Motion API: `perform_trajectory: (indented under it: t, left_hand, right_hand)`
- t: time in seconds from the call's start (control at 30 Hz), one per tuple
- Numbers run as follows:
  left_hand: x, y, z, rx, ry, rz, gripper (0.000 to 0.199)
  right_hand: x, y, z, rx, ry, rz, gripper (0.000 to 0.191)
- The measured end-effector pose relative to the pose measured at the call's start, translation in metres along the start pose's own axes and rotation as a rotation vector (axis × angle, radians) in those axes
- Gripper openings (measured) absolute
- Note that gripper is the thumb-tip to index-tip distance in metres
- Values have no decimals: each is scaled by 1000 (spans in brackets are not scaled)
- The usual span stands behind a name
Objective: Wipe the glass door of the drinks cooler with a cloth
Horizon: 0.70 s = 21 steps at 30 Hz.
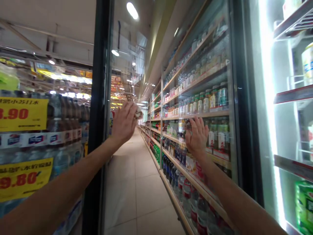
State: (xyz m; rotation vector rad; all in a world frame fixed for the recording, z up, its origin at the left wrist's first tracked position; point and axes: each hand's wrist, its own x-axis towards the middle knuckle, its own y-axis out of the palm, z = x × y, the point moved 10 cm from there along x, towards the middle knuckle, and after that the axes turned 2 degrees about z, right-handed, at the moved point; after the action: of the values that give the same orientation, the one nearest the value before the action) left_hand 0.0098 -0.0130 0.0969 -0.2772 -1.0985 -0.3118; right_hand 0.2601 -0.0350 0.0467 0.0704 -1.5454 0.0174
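A glass cooler door (133, 199) in a dark frame stands in front of me, swung open. My left hand (123, 123) is up at the left half of the pane, its fingers closed over a crumpled cloth (139, 113). Only a small pale and brownish part of the cloth shows past the fingers. Further right, my right hand (197, 136) is raised at the pane with its fingers apart and nothing in it. It seems to touch the glass, though the contact itself is hard to make out.
Through the pane I see a tiled aisle (122, 169) and long shelves of bottled drinks (187, 192). On the left stand stacked bottle packs (66, 130) with yellow price signs (23, 114). To the right is a lit cooler interior with shelves (293, 98) and a green package (304, 204).
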Motion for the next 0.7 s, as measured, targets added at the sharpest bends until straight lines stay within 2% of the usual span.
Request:
perform_trajectory:
  t: [0.03, 0.1, 0.13, 0.17, 0.27, 0.3, 0.33, 0.37, 0.43, 0.47, 0.5, 0.53, 0.57, 0.63, 0.67, 0.7]
  left_hand:
    - [-1, 3, -8, -14, 90, 35, 45]
    - [-8, 13, -34, -48, 357, 161, 44]
    - [-11, 15, -40, -55, 422, 198, 45]
    - [-9, 15, -36, -51, 398, 194, 46]
    - [5, 3, 2, -13, 12, 23, 50]
    - [5, 2, 6, -7, -61, -5, 50]
    - [4, 4, -1, -8, -52, 0, 50]
    - [2, 9, -18, -17, 37, 35, 49]
    - [-11, 20, -63, -50, 345, 136, 48]
    - [-19, 21, -79, -65, 474, 164, 47]
    - [-25, 20, -85, -73, 547, 173, 48]
    - [-25, 18, -82, -72, 544, 163, 48]
    - [-21, 15, -70, -61, 458, 135, 48]
    - [-11, 6, -33, -33, 183, 55, 50]
    - [-11, 4, -21, -26, 91, 29, 52]
    - [-13, 3, -19, -29, 67, 21, 53]
  right_hand:
    - [0, 0, 0, -1, 1, -2, 48]
    - [0, -1, 1, -2, -5, -4, 48]
    - [0, -1, 2, -2, -8, -3, 48]
    - [0, -1, 2, -2, -9, -3, 48]
    - [-1, -1, 2, -3, -10, 1, 49]
    - [-1, -1, 2, -4, -8, 3, 49]
    - [-1, -1, 2, -5, -8, 2, 48]
    - [-1, 0, 2, -5, -10, 2, 48]
    - [-1, 0, 1, -5, -9, -2, 48]
    - [-1, 0, 1, -3, -8, -5, 48]
    - [-1, 0, 0, -1, -9, -7, 48]
    - [-1, 0, 0, 2, -11, -9, 48]
    - [-1, 0, 0, 3, -12, -12, 48]
    - [-1, -1, 1, 7, -17, -17, 48]
    - [-1, -1, 1, 8, -17, -17, 48]
    - [-1, -1, 1, 10, -16, -15, 48]
